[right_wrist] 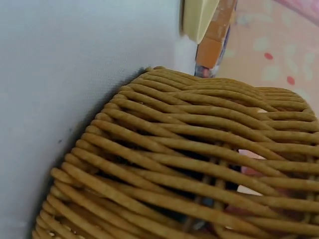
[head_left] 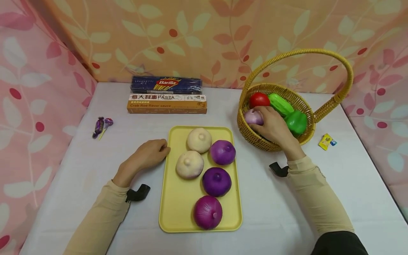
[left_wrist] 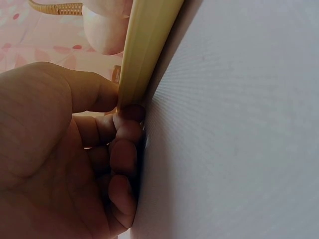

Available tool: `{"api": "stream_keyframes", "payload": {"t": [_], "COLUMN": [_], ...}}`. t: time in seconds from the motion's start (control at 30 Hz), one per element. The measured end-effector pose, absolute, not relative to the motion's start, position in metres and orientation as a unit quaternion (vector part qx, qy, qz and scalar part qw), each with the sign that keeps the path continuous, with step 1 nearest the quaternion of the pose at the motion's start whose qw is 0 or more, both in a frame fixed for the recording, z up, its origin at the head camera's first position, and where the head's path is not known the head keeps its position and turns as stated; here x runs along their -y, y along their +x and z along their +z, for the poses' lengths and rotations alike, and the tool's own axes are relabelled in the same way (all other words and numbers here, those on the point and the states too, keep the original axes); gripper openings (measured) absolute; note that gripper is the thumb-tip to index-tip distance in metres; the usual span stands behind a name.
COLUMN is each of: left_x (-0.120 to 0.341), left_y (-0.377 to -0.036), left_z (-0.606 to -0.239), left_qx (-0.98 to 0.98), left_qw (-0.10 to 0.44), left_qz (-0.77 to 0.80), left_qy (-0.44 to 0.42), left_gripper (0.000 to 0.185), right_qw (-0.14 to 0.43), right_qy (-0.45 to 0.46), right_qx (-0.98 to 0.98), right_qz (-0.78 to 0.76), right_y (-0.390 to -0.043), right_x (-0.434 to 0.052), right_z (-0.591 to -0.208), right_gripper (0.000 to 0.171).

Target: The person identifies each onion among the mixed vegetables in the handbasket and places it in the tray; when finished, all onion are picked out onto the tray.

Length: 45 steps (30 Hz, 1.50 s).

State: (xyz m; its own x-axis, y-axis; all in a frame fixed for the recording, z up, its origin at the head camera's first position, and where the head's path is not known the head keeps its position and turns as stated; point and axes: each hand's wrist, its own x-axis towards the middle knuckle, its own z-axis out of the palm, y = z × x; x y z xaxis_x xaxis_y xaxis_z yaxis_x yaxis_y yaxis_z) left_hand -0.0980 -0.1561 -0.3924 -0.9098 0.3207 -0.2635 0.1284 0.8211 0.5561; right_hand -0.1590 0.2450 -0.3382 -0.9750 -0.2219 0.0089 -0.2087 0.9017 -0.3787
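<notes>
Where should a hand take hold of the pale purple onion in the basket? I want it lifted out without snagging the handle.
Cup the pale purple onion round its domed top from above, on the basket's open left side, as the right hand does; the arched handle crosses behind.

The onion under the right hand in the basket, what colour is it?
Pale purple onion, lighter than those on the tray; the head view shows it best.
</notes>
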Motion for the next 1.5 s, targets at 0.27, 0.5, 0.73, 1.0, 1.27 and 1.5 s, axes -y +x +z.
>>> {"api": "stream_keyframes", "payload": {"t": [0.27, 0.5, 0.73, 1.0, 1.27, 1.5], "left_x": [0.155, 0.156, 0.156, 0.155, 0.156, 0.156], "left_y": [-0.098, -0.099, -0.098, -0.098, -0.099, -0.099], "left_z": [-0.392, -0.393, -0.394, -0.393, -0.395, -0.394], "left_qx": [-0.938, -0.94, -0.94, -0.941, -0.941, -0.941], "left_qw": [0.173, 0.171, 0.171, 0.172, 0.17, 0.165], "left_qz": [0.274, 0.268, 0.268, 0.263, 0.267, 0.268], "left_qy": [0.125, 0.126, 0.126, 0.124, 0.122, 0.127], "left_gripper": [0.024, 0.023, 0.023, 0.024, 0.025, 0.025], "right_qw": [-0.151, -0.153, -0.083, -0.087, -0.044, -0.069], "right_qy": [-0.104, -0.278, -0.385, -0.508, -0.55, -0.564], "right_qx": [-0.948, -0.902, -0.876, -0.821, -0.81, -0.813], "right_qz": [-0.262, -0.293, -0.278, -0.243, -0.198, -0.124], "right_y": [-0.119, -0.076, -0.045, -0.012, 0.003, 0.009], "right_x": [-0.224, -0.179, -0.146, -0.113, -0.1, -0.095], "right_z": [-0.314, -0.303, -0.313, -0.329, -0.338, -0.351], "right_gripper": [0.066, 0.076, 0.079, 0.077, 0.074, 0.067]}}
